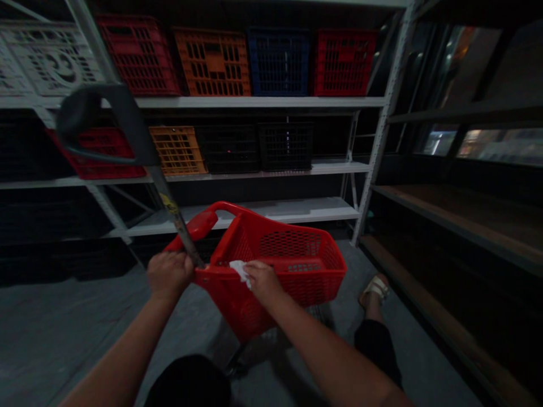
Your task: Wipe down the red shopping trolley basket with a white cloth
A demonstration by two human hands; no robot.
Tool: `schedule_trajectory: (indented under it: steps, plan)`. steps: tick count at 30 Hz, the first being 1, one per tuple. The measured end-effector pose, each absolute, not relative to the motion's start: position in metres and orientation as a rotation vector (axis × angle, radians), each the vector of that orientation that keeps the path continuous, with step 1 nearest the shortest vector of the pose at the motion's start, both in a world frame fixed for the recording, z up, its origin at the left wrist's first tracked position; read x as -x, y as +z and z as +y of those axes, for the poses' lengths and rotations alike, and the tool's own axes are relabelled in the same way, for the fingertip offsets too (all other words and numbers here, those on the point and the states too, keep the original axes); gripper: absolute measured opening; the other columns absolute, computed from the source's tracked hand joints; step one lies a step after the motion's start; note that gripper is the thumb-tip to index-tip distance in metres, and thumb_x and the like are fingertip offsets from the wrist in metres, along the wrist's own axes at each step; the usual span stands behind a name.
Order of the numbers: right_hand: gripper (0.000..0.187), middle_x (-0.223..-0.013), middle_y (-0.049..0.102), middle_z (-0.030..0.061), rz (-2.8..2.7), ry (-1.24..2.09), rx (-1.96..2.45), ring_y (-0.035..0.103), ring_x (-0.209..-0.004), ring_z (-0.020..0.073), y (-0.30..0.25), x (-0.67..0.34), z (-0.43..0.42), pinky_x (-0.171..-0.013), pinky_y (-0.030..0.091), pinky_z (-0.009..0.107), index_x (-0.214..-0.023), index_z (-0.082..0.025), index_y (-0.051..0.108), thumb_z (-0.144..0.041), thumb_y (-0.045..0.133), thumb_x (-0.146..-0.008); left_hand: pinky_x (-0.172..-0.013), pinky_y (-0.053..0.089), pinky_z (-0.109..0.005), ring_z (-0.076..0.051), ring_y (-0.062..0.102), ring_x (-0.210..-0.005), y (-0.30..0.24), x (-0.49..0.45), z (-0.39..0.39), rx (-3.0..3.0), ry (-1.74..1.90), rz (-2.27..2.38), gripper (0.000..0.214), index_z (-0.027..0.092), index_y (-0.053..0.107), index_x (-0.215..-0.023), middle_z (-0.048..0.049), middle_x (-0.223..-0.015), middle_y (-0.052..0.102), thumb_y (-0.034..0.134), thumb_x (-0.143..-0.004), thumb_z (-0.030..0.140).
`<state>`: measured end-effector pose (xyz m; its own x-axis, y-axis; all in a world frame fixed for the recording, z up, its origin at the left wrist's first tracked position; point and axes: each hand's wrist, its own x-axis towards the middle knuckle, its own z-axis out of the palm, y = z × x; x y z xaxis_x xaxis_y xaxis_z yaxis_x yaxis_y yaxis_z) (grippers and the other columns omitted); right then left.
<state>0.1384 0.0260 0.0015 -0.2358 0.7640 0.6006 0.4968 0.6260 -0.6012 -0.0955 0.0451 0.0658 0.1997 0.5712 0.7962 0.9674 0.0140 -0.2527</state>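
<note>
A red plastic shopping basket (297,265) with a red carry handle stands on the floor in front of me. My left hand (169,274) is closed round the metal pull-handle rod (169,206) at the basket's near left corner; the rod rises to a dark grip (97,121) at upper left. My right hand (263,280) is closed on a small white cloth (240,269) and presses it against the basket's near rim. My foot in a sandal (375,288) rests to the right of the basket.
Metal shelving (254,102) stands behind the basket, holding red, orange, blue, black and white crates (212,62). Dark wooden shelves (458,215) run along the right. The floor is grey concrete (63,328).
</note>
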Motion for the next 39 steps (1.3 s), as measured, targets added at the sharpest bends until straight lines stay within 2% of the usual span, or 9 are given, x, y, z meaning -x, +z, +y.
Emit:
schedule_trajectory:
  steps: [3, 8, 16, 20, 24, 27, 30, 34, 39]
  plan:
    - [0.027, -0.09, 0.066, 0.0035, -1.931, 0.231, 1.18, 0.057, -0.083, 0.0149, -0.011, -0.202, 0.015, -0.077, 0.043, 0.026, -0.084, -0.019, 0.067, -0.003, 0.049, -0.071, -0.061, 0.033, -0.033, -0.019, 0.049, -0.057, 0.065, 0.096, 0.046, 1.648, -0.608, -1.453, 0.033, 0.018, 0.05, -0.048, -0.0059, -0.051, 0.055, 0.038, -0.076, 0.03]
    - [0.027, -0.077, 0.067, 0.006, -1.9, -0.001, 1.609, 0.056, -0.078, 0.0165, -0.023, -0.299, -0.004, -0.074, 0.04, 0.026, -0.071, -0.016, 0.068, -0.002, 0.045, -0.07, -0.06, 0.032, -0.032, -0.018, 0.05, -0.058, 0.066, 0.095, 0.047, 1.642, -0.594, -1.435, 0.033, 0.018, 0.051, -0.049, -0.0062, -0.053, 0.057, 0.037, -0.077, 0.029]
    - [0.032, -0.085, 0.066, 0.0069, -1.616, -0.08, 1.63, 0.059, -0.08, 0.0155, -0.001, -0.333, 0.005, -0.078, 0.042, 0.024, -0.084, -0.015, 0.068, -0.003, 0.042, -0.069, -0.06, 0.032, -0.033, -0.019, 0.05, -0.058, 0.065, 0.096, 0.048, 1.651, -0.597, -1.439, 0.036, 0.017, 0.052, -0.049, -0.0066, -0.053, 0.056, 0.036, -0.078, 0.032]
    - [0.03, -0.083, 0.064, 0.0054, -1.755, 0.039, 1.591, 0.057, -0.079, 0.0147, -0.004, -0.324, 0.006, -0.078, 0.042, 0.024, -0.081, -0.017, 0.069, -0.003, 0.045, -0.069, -0.059, 0.032, -0.033, -0.019, 0.05, -0.057, 0.067, 0.096, 0.047, 1.639, -0.597, -1.416, 0.035, 0.017, 0.052, -0.049, -0.0067, -0.052, 0.056, 0.036, -0.078, 0.03]
    - [0.022, -0.087, 0.061, 0.0049, -1.84, 0.156, 1.423, 0.055, -0.083, 0.0154, -0.024, -0.297, 0.0, -0.077, 0.042, 0.025, -0.089, -0.019, 0.068, -0.014, 0.054, -0.073, -0.059, 0.031, -0.034, -0.019, 0.051, -0.057, 0.066, 0.096, 0.048, 1.65, -0.61, -1.41, 0.034, 0.017, 0.053, -0.049, -0.0072, -0.053, 0.056, 0.036, -0.078, 0.028]
    - [0.02, -0.084, 0.061, 0.005, -1.8, 0.206, 1.328, 0.055, -0.079, 0.0149, -0.029, -0.256, 0.004, -0.073, 0.043, 0.026, -0.086, -0.019, 0.068, -0.012, 0.054, -0.074, -0.06, 0.031, -0.034, -0.019, 0.051, -0.058, 0.065, 0.096, 0.047, 1.636, -0.598, -1.431, 0.034, 0.017, 0.053, -0.05, -0.0072, -0.054, 0.057, 0.036, -0.078, 0.028]
    - [0.02, -0.085, 0.063, 0.0054, -1.798, 0.271, 1.181, 0.056, -0.08, 0.0148, -0.016, -0.195, 0.012, -0.074, 0.043, 0.026, -0.085, -0.017, 0.067, -0.008, 0.052, -0.075, -0.061, 0.032, -0.033, -0.02, 0.052, -0.059, 0.065, 0.096, 0.046, 1.611, -0.565, -1.451, 0.035, 0.017, 0.054, -0.051, -0.0071, -0.054, 0.058, 0.037, -0.078, 0.03]
    - [0.025, -0.091, 0.063, 0.0037, -1.799, 0.304, 0.988, 0.055, -0.087, 0.0147, 0.014, -0.118, 0.022, -0.081, 0.041, 0.026, -0.094, -0.018, 0.061, -0.007, 0.051, -0.074, -0.063, 0.034, -0.033, -0.02, 0.053, -0.062, 0.067, 0.095, 0.044, 1.627, -0.542, -1.474, 0.036, 0.017, 0.056, -0.052, -0.0073, -0.056, 0.06, 0.036, -0.077, 0.032]
    - [0.023, -0.079, 0.065, 0.0032, -1.961, 0.242, 1.03, 0.056, -0.08, 0.0152, 0.025, -0.118, 0.033, -0.078, 0.041, 0.026, -0.075, -0.018, 0.064, -0.002, 0.047, -0.07, -0.063, 0.033, -0.033, -0.021, 0.054, -0.062, 0.068, 0.092, 0.042, 1.642, -0.555, -1.544, 0.037, 0.018, 0.058, -0.052, -0.007, -0.055, 0.06, 0.033, -0.076, 0.032]
